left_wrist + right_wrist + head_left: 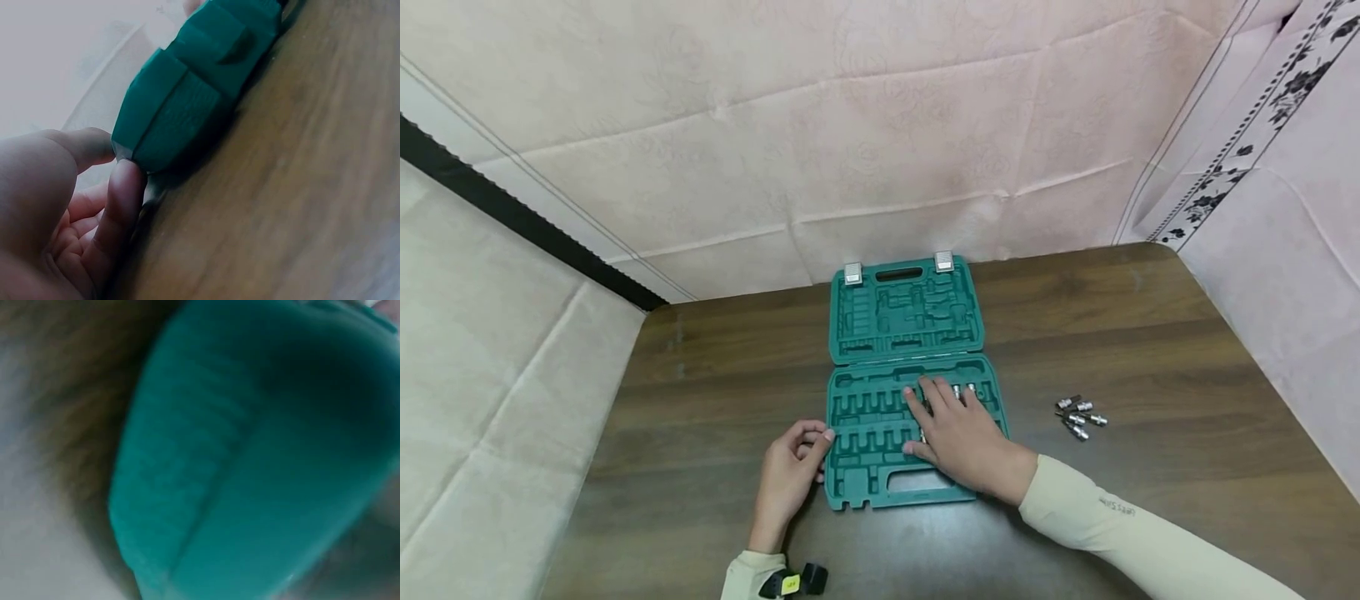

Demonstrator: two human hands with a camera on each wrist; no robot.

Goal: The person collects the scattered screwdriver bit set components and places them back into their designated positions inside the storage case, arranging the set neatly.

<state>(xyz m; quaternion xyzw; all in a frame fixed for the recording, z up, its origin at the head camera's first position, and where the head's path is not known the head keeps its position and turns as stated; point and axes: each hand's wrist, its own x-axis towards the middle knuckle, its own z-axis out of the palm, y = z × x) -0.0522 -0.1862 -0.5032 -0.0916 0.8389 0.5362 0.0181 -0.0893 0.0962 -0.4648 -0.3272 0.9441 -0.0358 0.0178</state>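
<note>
A green socket-set case point(865, 467) lies opened flat on the table, its lid point(906, 312) folded back toward the wall. My left hand point(793, 467) pinches the case's left edge between thumb and fingers; the left wrist view shows the fingertips at its green corner. Over the right half of the tray spreads my right hand point(966, 442), fingers extended, covering part of the moulded slots. Small metal sockets point(972, 388) show between and beside its fingers. The right wrist view is blurred and filled mostly by the green case side point(250, 469).
Several loose metal sockets point(1077, 419) lie in a small cluster on the wooden table point(715, 400), right of the case. Two metal latches point(943, 262) stand at the lid's far edge. Patterned cloth point(880, 125) hangs behind the table and along its sides.
</note>
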